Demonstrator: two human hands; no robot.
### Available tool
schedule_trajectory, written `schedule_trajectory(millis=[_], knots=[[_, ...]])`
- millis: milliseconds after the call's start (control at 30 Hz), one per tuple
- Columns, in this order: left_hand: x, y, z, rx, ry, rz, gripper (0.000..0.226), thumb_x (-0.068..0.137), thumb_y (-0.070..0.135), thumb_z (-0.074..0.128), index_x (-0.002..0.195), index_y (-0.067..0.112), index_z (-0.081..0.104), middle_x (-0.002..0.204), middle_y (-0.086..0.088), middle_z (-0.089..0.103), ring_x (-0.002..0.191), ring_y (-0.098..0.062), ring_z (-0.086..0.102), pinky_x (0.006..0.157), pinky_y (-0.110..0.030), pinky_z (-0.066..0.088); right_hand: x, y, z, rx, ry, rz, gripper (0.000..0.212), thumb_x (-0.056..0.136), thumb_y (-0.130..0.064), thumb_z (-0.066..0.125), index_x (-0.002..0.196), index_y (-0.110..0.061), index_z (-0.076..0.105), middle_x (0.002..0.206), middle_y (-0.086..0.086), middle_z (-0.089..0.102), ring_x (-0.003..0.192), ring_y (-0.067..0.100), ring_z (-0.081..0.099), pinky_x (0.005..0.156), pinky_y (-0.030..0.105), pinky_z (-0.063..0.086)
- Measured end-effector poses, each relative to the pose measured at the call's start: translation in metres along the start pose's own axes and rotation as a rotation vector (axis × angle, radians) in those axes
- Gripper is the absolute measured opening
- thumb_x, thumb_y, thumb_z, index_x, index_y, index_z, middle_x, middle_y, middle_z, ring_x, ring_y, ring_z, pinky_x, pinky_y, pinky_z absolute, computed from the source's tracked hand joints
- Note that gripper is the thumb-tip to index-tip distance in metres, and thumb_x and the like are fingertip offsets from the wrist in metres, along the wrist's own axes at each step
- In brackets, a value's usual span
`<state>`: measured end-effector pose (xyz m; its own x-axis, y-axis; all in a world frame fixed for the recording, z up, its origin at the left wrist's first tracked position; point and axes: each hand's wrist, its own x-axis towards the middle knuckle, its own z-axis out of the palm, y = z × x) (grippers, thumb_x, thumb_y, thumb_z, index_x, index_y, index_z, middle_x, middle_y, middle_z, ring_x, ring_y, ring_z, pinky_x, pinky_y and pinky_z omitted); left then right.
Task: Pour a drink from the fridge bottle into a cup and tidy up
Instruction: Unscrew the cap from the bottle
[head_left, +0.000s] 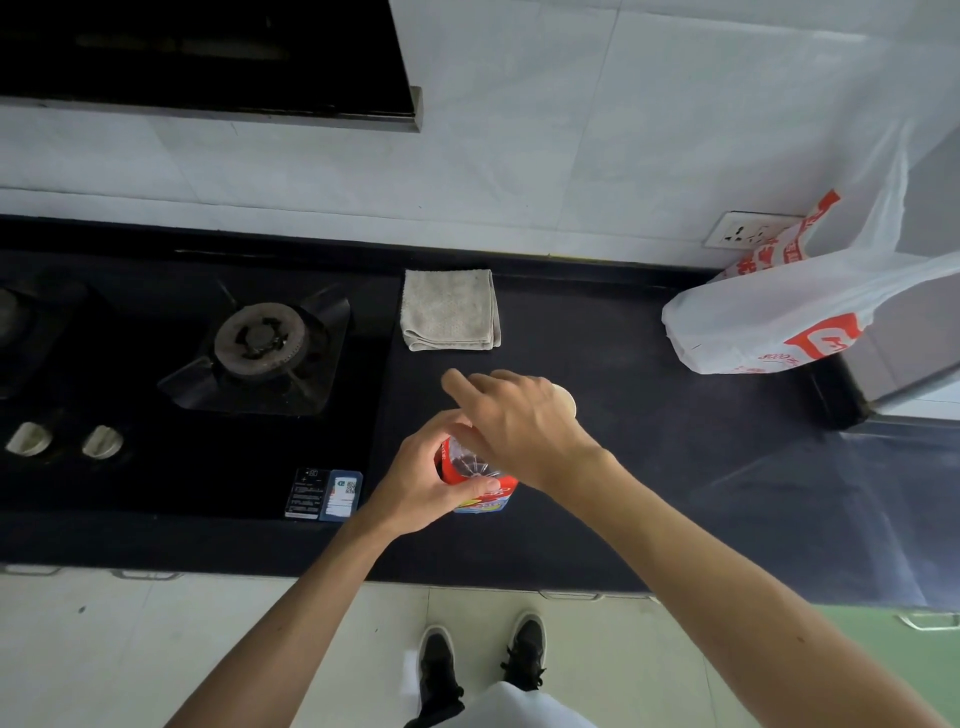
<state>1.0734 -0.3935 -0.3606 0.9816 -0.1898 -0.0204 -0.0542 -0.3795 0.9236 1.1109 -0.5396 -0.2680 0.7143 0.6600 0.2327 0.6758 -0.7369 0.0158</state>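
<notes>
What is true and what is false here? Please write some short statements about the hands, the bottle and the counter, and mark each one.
1. The left hand grips the bottle. True.
2. The right hand rests on the folded cloth. False: it is over the top of the bottle, and the cloth lies apart, nearer the wall.
3. A white plastic bag lies at the right end of the counter. True.
4. A pot stands on the gas burner. False: nothing stands on the burner.
</notes>
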Motion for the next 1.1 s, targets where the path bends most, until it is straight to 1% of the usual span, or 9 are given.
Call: schedule_trajectory(millis=[100,200,300,433,567,700,900,967,1100], knots=[[0.001,-0.002,0.000,-0.012,-0.025,0.018,0.065,0.074,0.029,0.087,0.129,0.029,0.052,0.124,0.014,0.062,0.117,-0.002,0.059,0.090,-0.011,0.050,-0.002,0.012,0.003,0.135,-0.040,0.025,0.034,0.087,-0.043,0.065,0.097,-0.012,0.057,0.071,-0.001,0.060,0.064,0.022,0.059,0.046,0.030,0.041],[0.001,-0.004,0.000,-0.020,-0.027,0.033,0.070,0.075,0.026,0.086,0.135,0.026,0.050,0.128,0.013,0.059,0.121,-0.002,0.057,0.091,-0.012,0.050,-0.009,0.022,-0.001,0.163,-0.125,0.037,0.039,0.090,-0.053,0.056,0.101,-0.015,0.058,0.082,-0.002,0.062,0.075,0.020,0.060,0.058,0.037,0.053],[0.002,-0.006,0.000,-0.028,-0.029,0.038,0.069,0.075,0.028,0.086,0.134,0.026,0.051,0.128,0.012,0.059,0.121,-0.005,0.057,0.092,-0.015,0.051,-0.014,0.029,-0.002,0.225,-0.152,-0.009,0.033,0.092,-0.051,0.054,0.103,-0.021,0.060,0.082,-0.006,0.057,0.075,0.016,0.056,0.057,0.038,0.054],[0.002,-0.007,0.000,-0.027,-0.038,0.038,0.067,0.074,0.034,0.085,0.131,0.033,0.051,0.126,0.014,0.060,0.120,-0.008,0.059,0.093,-0.021,0.054,-0.018,0.037,-0.001,0.297,-0.169,-0.137,0.030,0.093,-0.038,0.061,0.118,-0.022,0.063,0.090,-0.006,0.054,0.078,0.012,0.048,0.060,0.025,0.044],[0.002,-0.005,0.000,-0.025,-0.031,0.037,0.066,0.075,0.034,0.085,0.130,0.037,0.049,0.124,0.018,0.060,0.120,-0.008,0.059,0.092,-0.022,0.055,-0.022,0.042,-0.002,0.382,-0.145,-0.148,0.030,0.090,-0.031,0.063,0.119,-0.021,0.060,0.099,-0.004,0.057,0.086,0.014,0.052,0.066,0.029,0.051],[0.002,-0.008,0.001,-0.021,-0.026,0.034,0.069,0.073,0.031,0.085,0.133,0.030,0.051,0.128,0.017,0.057,0.122,-0.008,0.057,0.090,-0.024,0.057,-0.032,0.050,-0.006,0.595,-0.026,-0.038,0.019,0.086,-0.019,0.068,0.102,-0.016,0.057,0.097,-0.007,0.059,0.087,0.012,0.053,0.071,0.033,0.051],[0.002,-0.013,0.002,-0.037,-0.026,0.013,0.070,0.073,0.028,0.087,0.134,0.030,0.053,0.131,0.019,0.054,0.125,-0.010,0.055,0.086,-0.032,0.060,-0.076,0.070,0.014,0.741,0.132,0.205,0.023,0.078,-0.012,0.078,0.082,-0.013,0.056,0.090,-0.006,0.063,0.086,0.016,0.054,0.074,0.022,0.047],[0.002,-0.013,0.002,-0.039,-0.027,0.010,0.070,0.072,0.029,0.087,0.134,0.029,0.054,0.131,0.019,0.053,0.125,-0.011,0.055,0.086,-0.033,0.060,-0.098,0.078,0.031,0.736,0.125,0.265,0.024,0.077,-0.012,0.079,0.078,-0.016,0.055,0.090,-0.008,0.066,0.089,0.017,0.054,0.076,0.021,0.046],[0.002,-0.011,0.002,0.002,-0.029,0.003,0.072,0.068,0.046,0.082,0.133,0.035,0.052,0.132,0.021,0.051,0.126,-0.008,0.053,0.084,-0.030,0.061,-0.143,0.090,0.070,0.745,0.044,0.401,0.024,0.077,-0.010,0.077,0.075,-0.021,0.055,0.093,-0.015,0.069,0.093,0.012,0.055,0.078,0.017,0.046]])
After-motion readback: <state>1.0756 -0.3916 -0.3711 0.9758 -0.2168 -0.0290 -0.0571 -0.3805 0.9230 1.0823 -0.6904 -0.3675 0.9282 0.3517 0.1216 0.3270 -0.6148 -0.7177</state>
